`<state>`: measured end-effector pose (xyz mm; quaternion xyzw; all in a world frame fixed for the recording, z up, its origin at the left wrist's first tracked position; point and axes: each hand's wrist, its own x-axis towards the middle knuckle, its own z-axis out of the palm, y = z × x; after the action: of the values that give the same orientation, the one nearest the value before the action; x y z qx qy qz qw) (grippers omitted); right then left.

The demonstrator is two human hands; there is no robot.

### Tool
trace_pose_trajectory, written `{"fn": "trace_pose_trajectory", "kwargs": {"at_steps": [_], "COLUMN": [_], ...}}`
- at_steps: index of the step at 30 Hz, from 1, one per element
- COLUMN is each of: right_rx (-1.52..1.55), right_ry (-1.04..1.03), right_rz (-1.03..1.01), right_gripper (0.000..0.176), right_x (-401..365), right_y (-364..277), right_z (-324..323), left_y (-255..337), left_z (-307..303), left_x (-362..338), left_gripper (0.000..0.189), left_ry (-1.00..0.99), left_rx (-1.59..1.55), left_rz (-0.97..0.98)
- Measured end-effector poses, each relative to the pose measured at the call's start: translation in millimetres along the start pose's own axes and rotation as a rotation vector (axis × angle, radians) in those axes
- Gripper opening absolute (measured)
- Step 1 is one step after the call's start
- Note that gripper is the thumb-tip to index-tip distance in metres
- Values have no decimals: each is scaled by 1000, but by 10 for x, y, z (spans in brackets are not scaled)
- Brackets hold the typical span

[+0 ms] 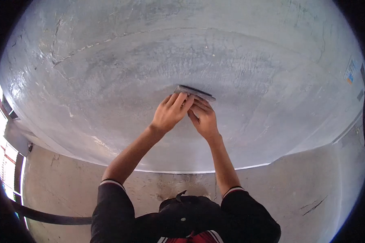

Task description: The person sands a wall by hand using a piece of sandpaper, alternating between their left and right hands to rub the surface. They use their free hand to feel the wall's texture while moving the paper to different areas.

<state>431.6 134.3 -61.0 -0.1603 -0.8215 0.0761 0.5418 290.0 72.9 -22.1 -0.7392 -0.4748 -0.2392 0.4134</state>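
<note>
Both my hands meet near the middle of the view, in front of a large grey, smeared surface (pixel 142 73). They hold a narrow, flat grey block (pixel 207 96) with a dark strip along its upper edge, tilted slightly down to the right. My left hand (pixel 170 112) presses its fingers on the block's left part. My right hand (pixel 205 120) is closed at its lower side, with fingers bent and close to the left ones. The block lies right at the grey surface; its exact kind is not clear. Fingertips are partly hidden by the block.
A long raised crack line (pixel 109 39) crosses the surface's upper part. A small blue and orange sticker (pixel 350 72) is at the right. Bright barred window (pixel 2 158) at the left. Below the surface's pale edge (pixel 182 172) lies a stained beige area (pixel 61 178).
</note>
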Motion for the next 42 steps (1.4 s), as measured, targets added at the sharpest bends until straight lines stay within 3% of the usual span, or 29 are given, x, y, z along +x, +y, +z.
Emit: {"fn": "trace_pose_trajectory", "kwargs": {"at_steps": [5, 8, 11, 15, 18, 19, 20, 24, 26, 27, 29, 30, 32, 35, 37, 38, 40, 42], "right_rx": [-68, 2, 119, 298, 353, 373, 372, 338, 169, 170, -42, -42, -173, -215, -271, -314, -337, -352], "right_ry": [119, 122, 2, -74, -113, -86, -95, -25, -25, -10, -13, 1, 32, 117, 181, 224, 281, 338], "right_rz": [-47, 243, 454, 809, 956, 951, 944, 814, 661, 662, 409, 414, 202, 59, -43, -98, -179, -268], "right_gripper": [19, 19, 21, 26, 27, 27, 27, 26, 26, 26, 30, 30, 34, 38, 39, 39, 38, 38], "right_x": [-182, -736, -1486, -2349, -2622, -2672, -2620, -2355, -2021, -1866, -1570, -1430, -1191, -705, -354, -156, 236, 513], "right_y": [-137, -37, 217, 338, 385, 412, 409, 351, 271, 240, 213, 227, 247, 259, 257, 253, 287, 383], "right_z": [-257, -430, -536, -658, -661, -622, -602, -458, -463, -446, -455, -437, -402, -343, -332, -327, -307, -279], "left_y": [65, -56, -360, -495, -425, -344, -282, -420, -778, -823, -808, -712, -465, -629, -815, -894, -997, -856], "left_z": [41, -52, -82, -232, 61, 199, 272, 119, -182, -200, -219, -125, 148, 70, -199, -217, -217, 4], "left_x": [26, -21, 27, 360, 291, 148, 55, 19, 285, 297, 267, 133, -277, -228, 22, 145, 299, -11], "left_gripper": [50, 54, 52, 55, 59, 59, 58, 56, 55, 55, 52, 52, 49, 49, 50, 50, 49, 49], "left_ry": [-2, -101, 201, 258, 180, 190, 200, 43, 150, 152, 138, 136, -71, 32, 152, 153, 337, 243], "left_rx": [200, 190, 109, 183, 122, 56, -9, 63, -102, -103, -88, -90, -101, -149, -700, -701, 127, -99], "left_rz": [-46, -98, -121, -183, -200, -74, 51, 184, -311, -297, -123, -109, 107, 90, -368, -363, -275, -177]}}
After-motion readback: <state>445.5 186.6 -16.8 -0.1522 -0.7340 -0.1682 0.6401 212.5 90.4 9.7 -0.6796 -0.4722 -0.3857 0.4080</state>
